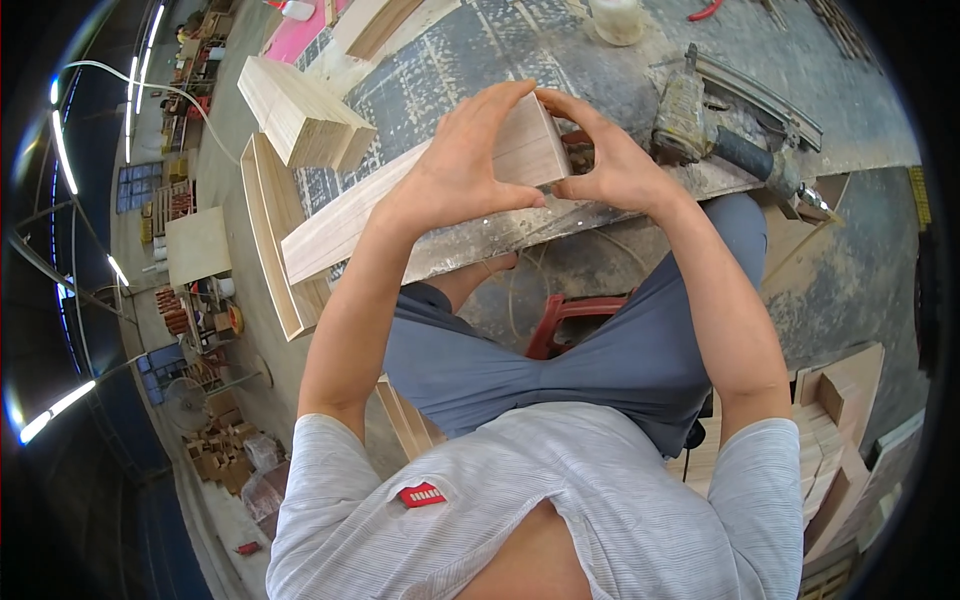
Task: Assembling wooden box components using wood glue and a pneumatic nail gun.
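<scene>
A long pale wooden box (370, 205) lies slantwise on the worn, glue-spattered worktop (470, 240) in front of me. My left hand (465, 155) spans it near its right end, thumb at the near edge and fingers over the far edge. At that same end my right hand (620, 155) curves round the corner, with its index finger at the far edge and its thumb at the near edge. Its other fingers are partly hidden behind the end. Just right of my right hand lies a dusty air nail gun (685, 120) with a black handle.
Stacked wooden boxes (295, 110) stand at the left, above an open wooden frame (268, 220). A white tub (617, 20) and a white bottle (295, 10) are at the far side. A red stool (548, 325) shows between my legs; wooden pieces (845, 390) are stacked at lower right.
</scene>
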Available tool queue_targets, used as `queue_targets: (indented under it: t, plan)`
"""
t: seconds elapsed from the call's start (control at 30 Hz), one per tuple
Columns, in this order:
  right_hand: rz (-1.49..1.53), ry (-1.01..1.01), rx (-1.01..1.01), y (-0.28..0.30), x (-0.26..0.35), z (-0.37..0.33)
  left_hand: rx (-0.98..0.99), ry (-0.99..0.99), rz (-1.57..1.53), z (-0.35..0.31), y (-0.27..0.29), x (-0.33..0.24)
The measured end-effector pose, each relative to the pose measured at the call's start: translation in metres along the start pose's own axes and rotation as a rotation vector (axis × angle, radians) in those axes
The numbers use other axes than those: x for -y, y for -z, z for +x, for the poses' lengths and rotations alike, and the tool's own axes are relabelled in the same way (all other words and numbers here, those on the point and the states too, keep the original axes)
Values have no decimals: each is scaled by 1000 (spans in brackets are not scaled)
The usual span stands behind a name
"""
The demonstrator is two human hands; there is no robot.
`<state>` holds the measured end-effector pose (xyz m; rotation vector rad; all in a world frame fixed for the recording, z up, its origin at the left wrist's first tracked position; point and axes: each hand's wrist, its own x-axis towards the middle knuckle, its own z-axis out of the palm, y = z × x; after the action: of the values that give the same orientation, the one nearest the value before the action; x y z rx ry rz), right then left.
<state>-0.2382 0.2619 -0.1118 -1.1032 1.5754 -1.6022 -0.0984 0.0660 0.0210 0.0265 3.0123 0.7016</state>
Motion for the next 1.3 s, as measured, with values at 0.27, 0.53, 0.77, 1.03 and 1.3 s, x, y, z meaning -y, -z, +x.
queue_targets:
  t: [0.27, 0.53, 0.77, 1.03, 1.3]
  plan:
    - [-24, 19, -13, 0, 1, -1, 4, 11, 1, 1, -1, 1]
    - [-19, 4, 1, 0, 6, -3, 8, 4, 10, 2, -2, 1]
    - [16, 19, 0, -1, 1, -2, 0, -14, 9, -1, -4, 5]
    - [-4, 5, -17, 0, 2, -5, -9, -26, 44, 1, -6, 4]
    - [18, 5, -14, -1, 3, -5, -9, -22, 37, 1, -7, 6]
